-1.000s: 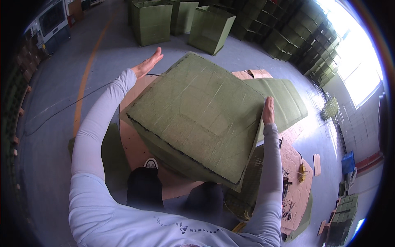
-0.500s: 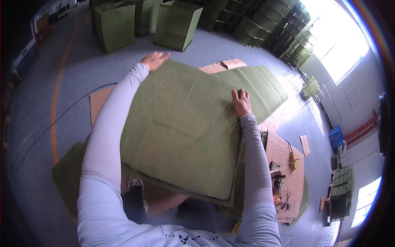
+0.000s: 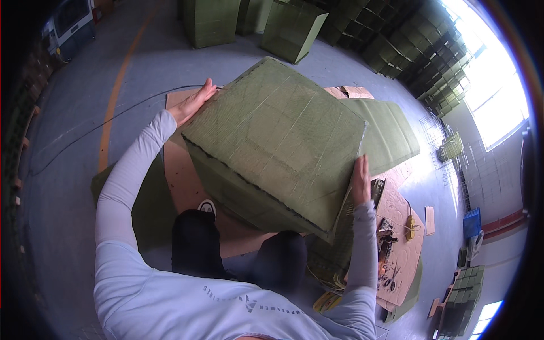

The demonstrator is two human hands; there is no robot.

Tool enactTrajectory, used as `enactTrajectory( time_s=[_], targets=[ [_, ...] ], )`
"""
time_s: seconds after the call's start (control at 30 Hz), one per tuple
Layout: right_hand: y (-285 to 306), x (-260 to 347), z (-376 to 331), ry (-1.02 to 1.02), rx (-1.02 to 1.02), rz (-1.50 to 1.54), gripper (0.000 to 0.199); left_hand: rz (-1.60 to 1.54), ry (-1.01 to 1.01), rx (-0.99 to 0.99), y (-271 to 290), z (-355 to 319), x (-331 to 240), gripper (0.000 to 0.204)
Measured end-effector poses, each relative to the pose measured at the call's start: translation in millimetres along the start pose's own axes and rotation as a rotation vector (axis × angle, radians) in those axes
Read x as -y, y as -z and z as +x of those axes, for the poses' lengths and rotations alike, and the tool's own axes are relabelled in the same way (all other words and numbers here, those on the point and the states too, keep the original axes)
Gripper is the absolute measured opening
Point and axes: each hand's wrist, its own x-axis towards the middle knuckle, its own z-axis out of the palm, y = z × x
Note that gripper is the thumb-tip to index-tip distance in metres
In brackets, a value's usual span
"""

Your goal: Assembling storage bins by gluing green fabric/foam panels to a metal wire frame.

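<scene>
My left hand (image 3: 192, 105) is flat and open, fingers stretched out, pressed against the far left edge of the big green block (image 3: 277, 141). My right hand (image 3: 360, 181) is open too, fingers pointing up and palm laid against the block's near right edge. Neither hand curls round anything; I have the block squeezed between the two palms. It sits tilted in front of my chest, above my knees, its broad wrapped top face turned up toward me and its darker side wall facing down to the left.

Far left on the grey floor I see an orange painted line (image 3: 116, 90) running away from me, and a thin black cable (image 3: 102, 124) crossing it toward the block. Below the block, a brown cardboard sheet (image 3: 181, 170) lies flat on the floor, with a flat green piece (image 3: 148, 204) beside it on the left. My dark trousers and a white shoe tip (image 3: 207, 206) show just under the block's near edge.

Behind the block to the right, another flat green slab (image 3: 394, 136) lies on the floor. Near right, a second cardboard sheet (image 3: 399, 238) carries small tools I cannot make out clearly. Far off, more green blocks (image 3: 292, 28) stand on the floor, and stacked green crates (image 3: 436, 56) line the far right wall by a bright window (image 3: 493, 85).
</scene>
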Motion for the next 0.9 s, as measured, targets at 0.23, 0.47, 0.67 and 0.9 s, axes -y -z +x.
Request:
enactTrajectory(
  time_s=[0.23, 0.47, 0.67, 0.9],
  targets=[
    [6, -49, -34, 0.077, 0.202, -0.048, 0.069, -0.258, -0.056, 0.223, -35, -50, -4, 0.092],
    [82, -53, -25, -0.166, 0.392, -0.378, 0.065, -0.304, -0.197, 0.113, -133, -86, -33, 0.088],
    [145, -209, -101, 0.209, 0.191, -0.628, 0.047, -0.238, -0.335, 0.056, -203, -82, -48, 0.088],
    [114, -109, -151, -0.395, 0.084, 0.065, 0.08, 0.13, -0.58, -0.065, -221, -109, -37, 0.079]
  ],
)
